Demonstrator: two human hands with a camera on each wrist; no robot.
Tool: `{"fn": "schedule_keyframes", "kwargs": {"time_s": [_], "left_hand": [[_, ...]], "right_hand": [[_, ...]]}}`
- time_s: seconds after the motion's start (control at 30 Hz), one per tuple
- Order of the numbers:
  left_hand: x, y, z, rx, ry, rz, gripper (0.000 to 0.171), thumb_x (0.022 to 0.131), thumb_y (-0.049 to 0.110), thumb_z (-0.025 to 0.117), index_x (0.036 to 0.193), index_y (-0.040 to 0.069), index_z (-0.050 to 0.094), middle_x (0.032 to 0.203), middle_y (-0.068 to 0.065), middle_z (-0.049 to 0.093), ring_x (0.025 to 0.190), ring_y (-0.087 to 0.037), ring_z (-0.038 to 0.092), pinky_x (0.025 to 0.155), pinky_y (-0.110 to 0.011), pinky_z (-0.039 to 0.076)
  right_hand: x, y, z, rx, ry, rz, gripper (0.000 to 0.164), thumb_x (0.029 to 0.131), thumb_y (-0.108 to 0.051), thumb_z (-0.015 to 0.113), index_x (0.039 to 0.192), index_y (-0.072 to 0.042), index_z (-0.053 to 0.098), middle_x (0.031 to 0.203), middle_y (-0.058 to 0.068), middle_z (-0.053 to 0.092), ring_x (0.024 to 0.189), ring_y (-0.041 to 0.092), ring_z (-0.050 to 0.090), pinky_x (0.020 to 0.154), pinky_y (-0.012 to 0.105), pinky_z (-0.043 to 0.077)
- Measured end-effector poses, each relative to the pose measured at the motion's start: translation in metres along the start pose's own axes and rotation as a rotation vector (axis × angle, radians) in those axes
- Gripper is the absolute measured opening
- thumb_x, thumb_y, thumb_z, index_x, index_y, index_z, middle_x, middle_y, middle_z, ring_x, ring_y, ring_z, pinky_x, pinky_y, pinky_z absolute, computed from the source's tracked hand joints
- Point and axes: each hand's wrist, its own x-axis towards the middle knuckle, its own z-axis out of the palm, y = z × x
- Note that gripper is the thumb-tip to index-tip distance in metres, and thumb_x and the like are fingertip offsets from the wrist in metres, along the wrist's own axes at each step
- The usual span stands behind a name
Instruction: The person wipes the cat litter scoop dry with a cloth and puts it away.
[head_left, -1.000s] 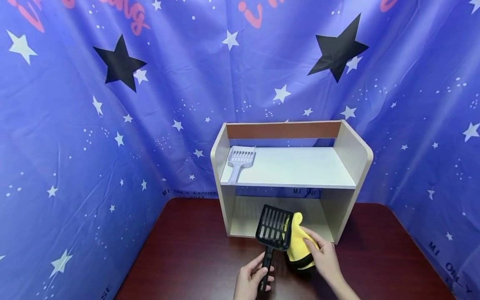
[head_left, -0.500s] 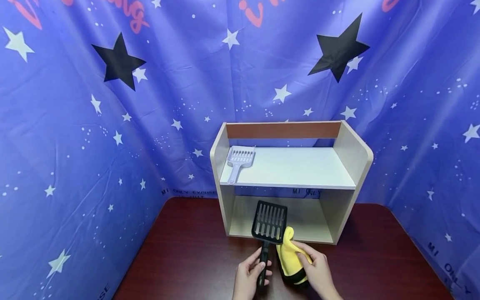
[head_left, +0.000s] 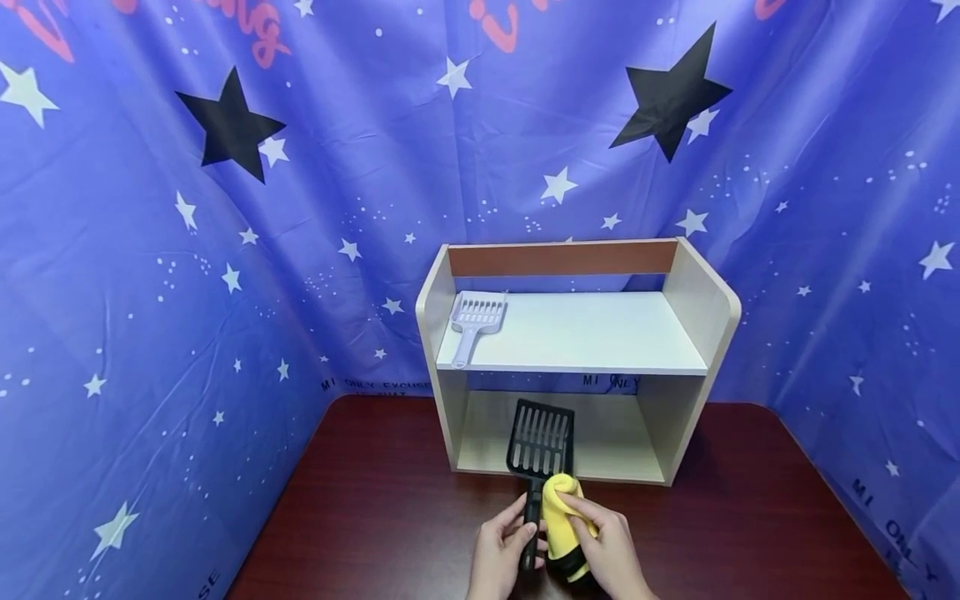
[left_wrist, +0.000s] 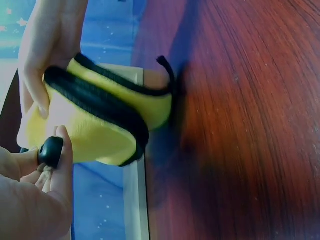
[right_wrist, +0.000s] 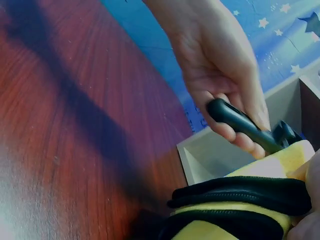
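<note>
A black slotted litter scoop (head_left: 542, 437) is held up by its handle in my left hand (head_left: 501, 546), blade pointing away from me. In the right wrist view, the left fingers curl round the black handle (right_wrist: 240, 122). My right hand (head_left: 609, 542) pinches a yellow cloth with black edging (head_left: 558, 517), bunched and hanging down beside the scoop handle. The cloth's top lies against the lower right of the blade, near the neck. In the left wrist view the cloth (left_wrist: 95, 130) hangs in folds, its black trim lowest, and the handle's end shows between the left fingers.
A two-tier wooden shelf (head_left: 573, 368) stands at the back of the dark red table (head_left: 375, 492). On its upper board, at the left, lies a pale lavender slotted scoop (head_left: 477, 321). A blue star-printed curtain (head_left: 390, 183) surrounds the table.
My right hand has moved left and slightly down with the cloth, from the blade's right side to the neck and handle. The scoop shifted a little left, then stayed nearly still.
</note>
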Motion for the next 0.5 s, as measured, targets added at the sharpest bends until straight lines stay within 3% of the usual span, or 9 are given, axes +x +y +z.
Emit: {"fn": "schedule_keyframes", "kwargs": {"time_s": [0.13, 0.3, 0.5], "left_hand": [[0.001, 0.0, -0.001, 0.0, -0.013, -0.005, 0.049, 0.089, 0.003, 0.06, 0.136, -0.001, 0.047, 0.098, -0.019, 0.07, 0.078, -0.032, 0.069, 0.06, -0.031, 0.059], [-0.001, 0.001, -0.012, -0.011, -0.009, -0.011, 0.049, 0.09, 0.003, 0.058, 0.138, -0.001, 0.044, 0.099, -0.021, 0.069, 0.08, -0.031, 0.069, 0.061, -0.034, 0.059], [-0.004, 0.009, -0.026, -0.001, -0.03, 0.01, 0.049, 0.092, 0.005, 0.058, 0.138, 0.0, 0.044, 0.103, -0.024, 0.066, 0.079, -0.023, 0.07, 0.063, -0.034, 0.059]], "right_hand": [[0.0, -0.005, 0.003, -0.02, -0.011, 0.011, 0.038, 0.07, 0.012, 0.071, 0.098, -0.013, 0.075, 0.095, 0.006, 0.073, 0.085, 0.001, 0.063, 0.07, 0.007, 0.048], [-0.002, -0.003, 0.003, 0.036, -0.034, 0.044, 0.037, 0.072, 0.013, 0.07, 0.097, -0.013, 0.075, 0.095, 0.006, 0.073, 0.085, 0.0, 0.063, 0.07, 0.011, 0.05], [0.013, 0.007, -0.013, 0.088, 0.011, 0.151, 0.031, 0.076, 0.015, 0.065, 0.102, -0.001, 0.071, 0.1, 0.014, 0.071, 0.084, -0.001, 0.062, 0.068, 0.01, 0.051]]}}
